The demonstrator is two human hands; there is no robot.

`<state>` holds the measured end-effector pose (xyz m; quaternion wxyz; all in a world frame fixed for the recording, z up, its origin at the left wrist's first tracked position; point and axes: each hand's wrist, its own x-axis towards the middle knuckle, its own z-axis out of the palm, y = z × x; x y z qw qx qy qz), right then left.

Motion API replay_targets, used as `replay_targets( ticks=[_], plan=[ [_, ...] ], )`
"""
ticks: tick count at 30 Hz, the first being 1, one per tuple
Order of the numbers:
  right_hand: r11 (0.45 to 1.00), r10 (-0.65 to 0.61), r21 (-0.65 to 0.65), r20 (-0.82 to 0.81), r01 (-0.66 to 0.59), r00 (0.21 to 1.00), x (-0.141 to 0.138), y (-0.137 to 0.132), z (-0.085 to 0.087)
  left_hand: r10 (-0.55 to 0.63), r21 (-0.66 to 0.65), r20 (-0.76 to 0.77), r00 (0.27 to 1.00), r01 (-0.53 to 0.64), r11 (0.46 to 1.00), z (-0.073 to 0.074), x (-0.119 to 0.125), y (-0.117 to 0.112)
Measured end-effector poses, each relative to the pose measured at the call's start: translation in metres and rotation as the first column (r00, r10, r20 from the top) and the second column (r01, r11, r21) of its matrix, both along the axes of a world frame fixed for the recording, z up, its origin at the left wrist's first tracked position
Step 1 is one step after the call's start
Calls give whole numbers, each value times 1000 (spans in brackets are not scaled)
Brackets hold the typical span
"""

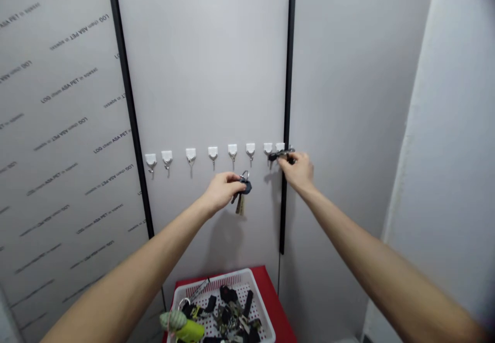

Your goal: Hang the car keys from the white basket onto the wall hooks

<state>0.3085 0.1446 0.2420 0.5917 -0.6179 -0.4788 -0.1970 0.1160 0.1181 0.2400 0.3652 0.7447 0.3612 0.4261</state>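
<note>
My left hand [222, 191] is closed on a bunch of keys [242, 192] with a dark fob, held just below the row of white wall hooks [212, 153]. My right hand [298, 170] is pinched on a second dark key bunch [280, 154] right at the rightmost hook [280, 147]. I cannot tell whether that bunch hangs on the hook or is only held against it. The other hooks look bare.
The hooks are stuck on a grey cabinet door between two black vertical handles [286, 121]. Below stands a white perforated basket [255, 286] with several more keys and a green toy, on a red surface [270, 281]. A white wall rises on the right.
</note>
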Motion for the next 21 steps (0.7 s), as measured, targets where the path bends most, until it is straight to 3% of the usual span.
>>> replay_targets(
  ticks=[2, 4, 6, 7, 9, 12, 14, 16, 18, 21],
  plan=[
    [1000, 8, 15, 16, -8, 1000, 5, -6, 22, -31, -41, -36, 999, 30, 999, -16, -9, -4],
    [996, 83, -48, 51, -81, 995, 5, -10, 37, -53, -82, -72, 996, 47, 996, -40, -18, -4],
    [977, 177, -135, 98, -163, 979, -3, -13, 34, -71, -111, -114, 991, 58, 992, -73, -25, -2],
    [961, 227, -189, 126, -201, 966, -10, -15, 23, -70, -120, -142, 987, 53, 991, -92, -29, -1],
    [892, 362, -349, 172, -287, 916, -28, -22, -17, -41, -121, -211, 977, 15, 993, -133, -35, 0],
    [670, 579, -638, 128, -380, 806, -58, -38, -108, 49, -83, -346, 937, -82, 993, -188, -41, -4],
    [542, 609, -745, 30, -389, 792, -74, -48, -166, 96, -29, -419, 903, -119, 992, -213, -44, -8],
    [478, 604, -778, -44, -407, 796, -84, -53, -209, 130, 38, -437, 890, -126, 991, -227, -49, -12],
    [474, 591, -771, -81, -426, 803, -88, -55, -231, 165, 86, -384, 908, -143, 986, -233, -57, -15],
    [526, 571, -705, -122, -475, 812, -89, -55, -236, 249, 35, -220, 943, -247, 968, -232, -72, -15]
  ],
)
